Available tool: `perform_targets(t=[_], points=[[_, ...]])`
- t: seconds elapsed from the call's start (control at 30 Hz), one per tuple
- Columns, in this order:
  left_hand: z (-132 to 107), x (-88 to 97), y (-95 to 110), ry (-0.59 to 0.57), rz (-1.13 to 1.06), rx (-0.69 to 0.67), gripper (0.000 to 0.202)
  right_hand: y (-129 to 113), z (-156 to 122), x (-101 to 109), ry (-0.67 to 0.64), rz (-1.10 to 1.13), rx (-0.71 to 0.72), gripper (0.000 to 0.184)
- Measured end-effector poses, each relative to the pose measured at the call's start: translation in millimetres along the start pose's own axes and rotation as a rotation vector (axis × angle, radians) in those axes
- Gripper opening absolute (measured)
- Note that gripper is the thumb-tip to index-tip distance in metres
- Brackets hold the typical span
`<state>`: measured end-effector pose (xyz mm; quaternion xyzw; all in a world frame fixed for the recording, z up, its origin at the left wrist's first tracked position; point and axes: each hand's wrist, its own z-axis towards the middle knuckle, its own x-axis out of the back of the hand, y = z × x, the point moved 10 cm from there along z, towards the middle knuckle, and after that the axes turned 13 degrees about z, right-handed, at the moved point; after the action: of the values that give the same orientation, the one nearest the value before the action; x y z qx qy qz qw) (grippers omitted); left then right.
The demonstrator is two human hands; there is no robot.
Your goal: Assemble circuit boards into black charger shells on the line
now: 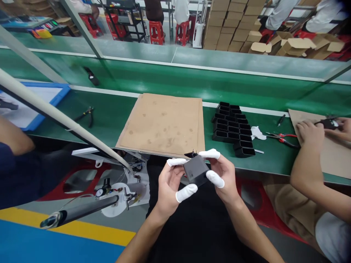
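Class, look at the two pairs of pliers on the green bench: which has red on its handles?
The pair in the picture's right half, beside the white scrap; the other pair, left of the middle cardboard, has dark handles.

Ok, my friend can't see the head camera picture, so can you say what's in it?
A person's left hand and right hand, with white covers on some fingertips, hold a black box-shaped part at a green workbench. On the bench lies a brown cardboard sheet, with rows of black open cases to its right.
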<state>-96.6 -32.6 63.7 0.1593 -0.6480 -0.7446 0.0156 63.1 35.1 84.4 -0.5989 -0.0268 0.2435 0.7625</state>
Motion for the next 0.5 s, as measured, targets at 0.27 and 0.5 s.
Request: perform_targets(t=[0.27, 0.5], points=[[-12.6, -6.6, -22.7, 0.184, -0.078, 0.227, 0.049, 8.1, 14.0, -1.3, 0.111, -0.011, -0.157, 0.03], [-15.2, -6.5, -26.4, 0.205, -0.108, 0.273, 0.046, 13.0, 14.0, -6.0, 0.098, 0.062, -0.19, 0.026]])
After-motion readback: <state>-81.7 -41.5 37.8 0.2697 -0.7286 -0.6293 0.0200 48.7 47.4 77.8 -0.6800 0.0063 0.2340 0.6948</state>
